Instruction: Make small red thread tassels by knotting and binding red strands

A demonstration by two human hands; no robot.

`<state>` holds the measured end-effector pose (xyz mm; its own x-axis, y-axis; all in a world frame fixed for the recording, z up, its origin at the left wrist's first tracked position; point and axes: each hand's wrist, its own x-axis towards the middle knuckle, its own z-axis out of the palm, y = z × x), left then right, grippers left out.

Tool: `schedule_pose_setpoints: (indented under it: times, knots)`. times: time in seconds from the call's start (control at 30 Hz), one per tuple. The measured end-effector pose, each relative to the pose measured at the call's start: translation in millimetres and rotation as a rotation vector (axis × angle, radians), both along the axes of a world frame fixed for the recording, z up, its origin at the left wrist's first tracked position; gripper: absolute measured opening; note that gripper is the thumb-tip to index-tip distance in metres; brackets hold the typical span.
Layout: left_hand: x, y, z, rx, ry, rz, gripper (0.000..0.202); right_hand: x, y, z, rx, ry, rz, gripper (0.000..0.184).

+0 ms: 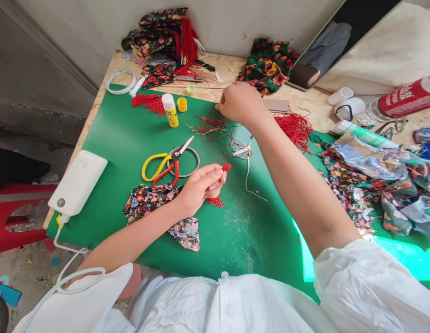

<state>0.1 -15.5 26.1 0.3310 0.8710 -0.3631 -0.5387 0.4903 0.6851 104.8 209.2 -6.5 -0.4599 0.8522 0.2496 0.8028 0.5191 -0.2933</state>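
Note:
My left hand (205, 185) is closed round a small red thread tassel (226, 167); one end shows above the thumb and loose strands hang out below. Farther off, my right hand (241, 104) is bent down with curled fingers at the edge of a tangle of red thread (211, 127). What its fingertips pinch, if anything, is hidden. Between the hands lies a knot of pale string (248, 169). Scissors (173, 159) with one yellow and one red handle rest partly open over a metal ring (197, 159), left of my left hand. Dark floral fabric (149, 199) lies under my left forearm.
A glue stick (170, 111) stands uncapped-looking beside a yellow cap (182, 104). A white power bank (78, 182) with a cable sits at the left edge. Red thread bundles (293, 129), fabric scraps (367, 175) and a plastic bottle (402, 101) occupy the right side.

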Motion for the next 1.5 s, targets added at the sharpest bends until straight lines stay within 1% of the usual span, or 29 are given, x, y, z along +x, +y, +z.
schedule_pose_setpoints:
  times: [0.1,0.2,0.3,0.43,0.5,0.67,0.8,0.9,0.93,1.0,1.1,1.17,1.23,1.27,1.33,1.37,1.43,1.5]
  knots:
    - [0.2,-1.5,-0.7,0.001,0.002,-0.03,0.028,-0.2,0.6,-1.9,-0.098,-0.015,-0.027,0.027]
    - [1.0,-2.9,-1.8,-0.004,0.003,-0.046,0.029,-4.9,-7.3,-1.4,-0.158,-0.072,-0.045,0.023]
    - [1.4,-3.2,-2.6,-0.009,0.007,-0.049,0.029,-9.1,-12.7,-3.6,-0.166,-0.104,-0.033,0.023]
    - [0.7,-2.7,-2.3,-0.009,0.02,-0.048,0.029,-6.7,-11.6,-3.4,-0.166,-0.041,-0.023,0.026]
    - [0.8,-2.4,-2.1,-0.008,0.022,-0.048,0.028,-2.0,-10.6,2.9,-0.196,0.038,-0.013,0.025]
    - [2.7,-1.9,-2.4,-0.014,0.032,-0.059,0.029,11.3,-15.6,28.8,-0.254,0.293,-0.005,0.02]
    - [2.7,-2.5,-2.4,-0.015,0.038,-0.06,0.03,16.4,-24.4,44.1,-0.354,0.517,0.057,0.017]
    - [2.3,-2.6,-2.3,-0.01,0.036,-0.056,0.029,18.3,-30.5,53.7,-0.429,0.606,0.05,0.017]
    - [2.3,-2.5,-2.3,-0.009,0.035,-0.057,0.028,19.2,-32.4,57.3,-0.428,0.621,0.044,0.017]
    - [2.4,-2.3,-2.3,-0.009,0.033,-0.062,0.028,22.1,-36.8,65.1,-0.469,0.603,0.057,0.016]
    - [2.3,-2.1,-2.4,-0.017,0.04,-0.069,0.028,29.2,-45.5,77.7,-0.626,0.469,0.142,0.015]
    - [2.2,-2.3,-2.4,-0.022,0.044,-0.071,0.029,34.2,-52.3,85.0,-0.632,0.363,0.181,0.009]
    - [2.3,-2.6,-2.6,-0.025,0.044,-0.074,0.029,37.2,-57.6,89.4,-0.595,0.167,0.151,0.007]
    - [2.4,-2.8,-2.7,-0.026,0.043,-0.075,0.029,37.6,-58.9,89.7,-0.565,0.046,0.121,0.011]
    - [2.8,-3.1,-3.2,-0.03,0.039,-0.079,0.028,35.8,-57.7,85.2,-0.446,-0.15,0.054,0.019]
    - [2.9,-3.2,-3.5,-0.033,0.037,-0.08,0.028,33.9,-55.1,80.1,-0.38,-0.181,0.024,0.022]
    - [3.1,-3.3,-4.1,-0.039,0.032,-0.081,0.028,28.9,-46.7,64.8,-0.278,-0.169,-0.022,0.019]
    - [3.0,-3.1,-4.5,-0.042,0.026,-0.08,0.028,23.6,-36.2,45.0,-0.221,-0.125,0.021,0.014]
